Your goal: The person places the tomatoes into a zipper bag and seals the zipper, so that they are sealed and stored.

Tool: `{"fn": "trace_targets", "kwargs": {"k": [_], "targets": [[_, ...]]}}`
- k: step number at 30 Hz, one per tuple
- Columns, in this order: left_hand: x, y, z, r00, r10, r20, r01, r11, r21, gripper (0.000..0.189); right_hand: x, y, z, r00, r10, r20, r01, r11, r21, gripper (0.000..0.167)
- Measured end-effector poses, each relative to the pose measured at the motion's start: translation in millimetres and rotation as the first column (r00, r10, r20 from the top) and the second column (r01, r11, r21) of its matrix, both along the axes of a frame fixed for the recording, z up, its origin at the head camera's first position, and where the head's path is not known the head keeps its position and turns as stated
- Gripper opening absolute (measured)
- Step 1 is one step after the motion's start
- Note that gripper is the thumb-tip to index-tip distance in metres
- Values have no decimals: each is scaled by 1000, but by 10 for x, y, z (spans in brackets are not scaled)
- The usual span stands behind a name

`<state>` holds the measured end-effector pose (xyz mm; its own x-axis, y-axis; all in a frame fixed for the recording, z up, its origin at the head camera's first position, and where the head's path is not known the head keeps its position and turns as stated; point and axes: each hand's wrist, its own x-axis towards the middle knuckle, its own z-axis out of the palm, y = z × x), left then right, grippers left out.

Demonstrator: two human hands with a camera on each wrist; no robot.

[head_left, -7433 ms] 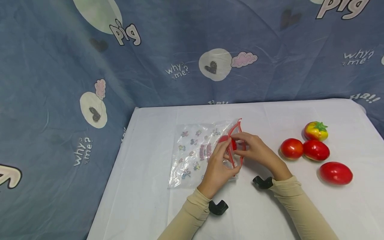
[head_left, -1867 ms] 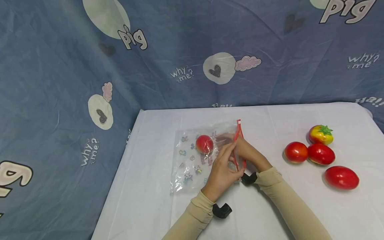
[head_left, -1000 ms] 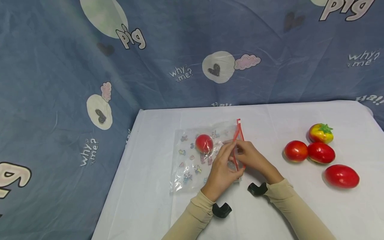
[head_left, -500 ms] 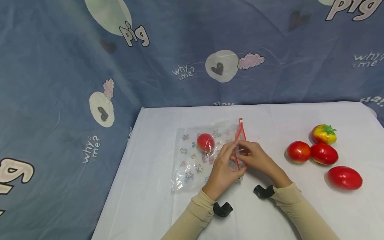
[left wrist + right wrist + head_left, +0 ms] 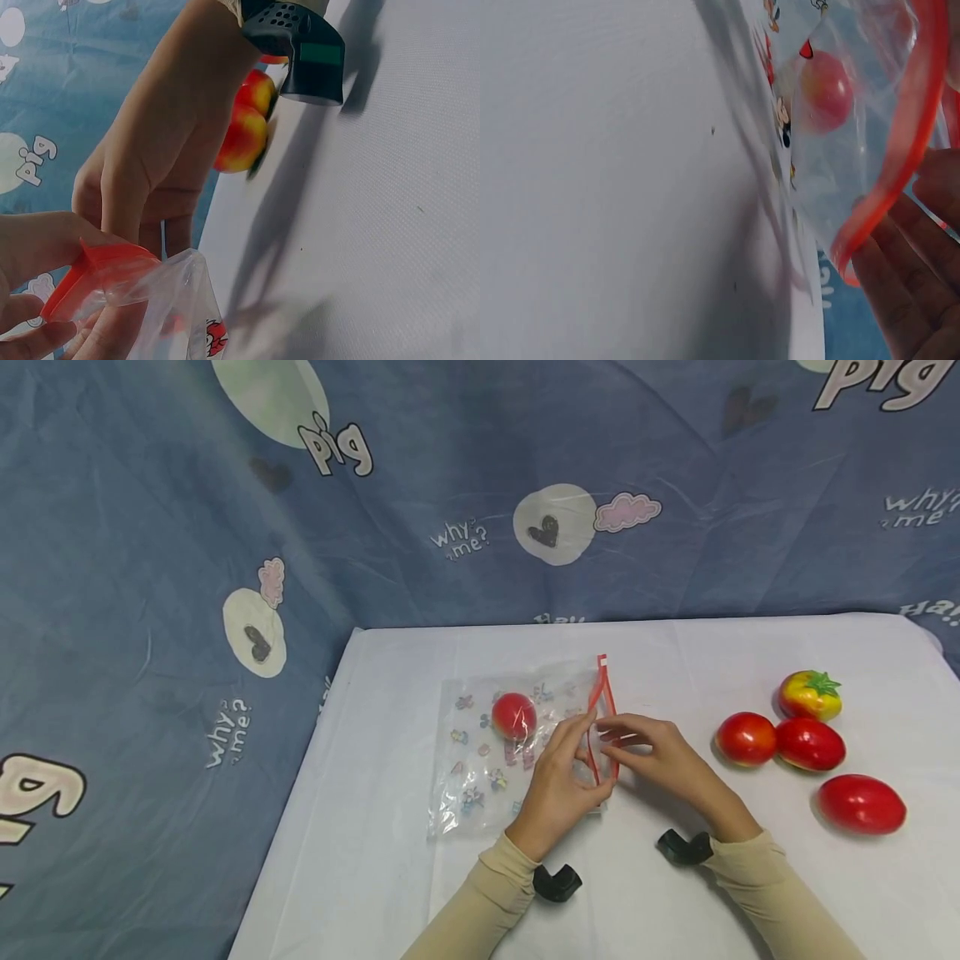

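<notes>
Pinches the rim (image 5: 603, 675) of the bag (image 5: 474, 760), on the table (image 5: 382, 743) around a fruit (image 5: 514, 717), with the left hand (image 5: 557, 783). Holds the right hand (image 5: 666, 762) there, loosely spread, left of 4 more fruits (image 5: 811, 744).

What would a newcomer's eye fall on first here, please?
Probably the four glossy, mostly red fruits on the right side of the table. Next comes the clear bag left of them, its red rim held by the left hand, with a round red fruit inside.
</notes>
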<state>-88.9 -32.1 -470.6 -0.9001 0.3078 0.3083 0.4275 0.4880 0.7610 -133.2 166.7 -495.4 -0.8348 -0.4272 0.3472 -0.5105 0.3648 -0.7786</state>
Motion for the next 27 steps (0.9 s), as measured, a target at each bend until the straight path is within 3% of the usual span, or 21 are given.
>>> {"fn": "trace_targets", "kwargs": {"k": [7, 12, 19, 27], "targets": [[-6, 6, -3, 1000, -2, 8, 2, 1000, 12, 89, 18, 140, 19, 999, -17, -43, 18, 1000, 25, 40], [-2, 8, -2, 999, -3, 39, 2, 1000, 23, 89, 32, 253, 62, 996, -71, -50, 75, 992, 101, 42], [3, 15, -1, 999, -3, 45, 2, 1000, 18, 91, 85, 456, 175, 984, -177, -25, 177, 949, 259, 44], [3, 16, -6, 998, 7, 55, -7, 1000, 12, 91, 112, 617, 286, 970, -242, -19, 231, 900, 369, 47]]}}
